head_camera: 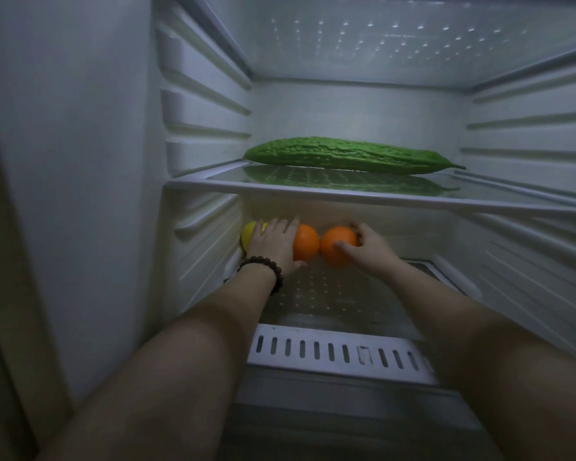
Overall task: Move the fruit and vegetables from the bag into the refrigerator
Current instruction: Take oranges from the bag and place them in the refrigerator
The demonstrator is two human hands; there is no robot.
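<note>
Both my arms reach into the open refrigerator. On the lower glass shelf (330, 294), at the back, two oranges sit side by side and touch. My left hand (273, 244), with a bead bracelet on the wrist, lies over the left orange (308, 242) and partly hides a yellow fruit (249, 232) in the back left corner. My right hand (363, 247) grips the right orange (336, 246) with thumb in front and fingers behind. A long green bitter gourd (346, 154) lies across the upper glass shelf (313, 189). The bag is out of view.
Ribbed side walls (207, 128) close the compartment on the left and right. A white slotted cover (340, 354) runs along the front below the lower shelf. The refrigerator's left wall (64, 161) stands beside my left arm.
</note>
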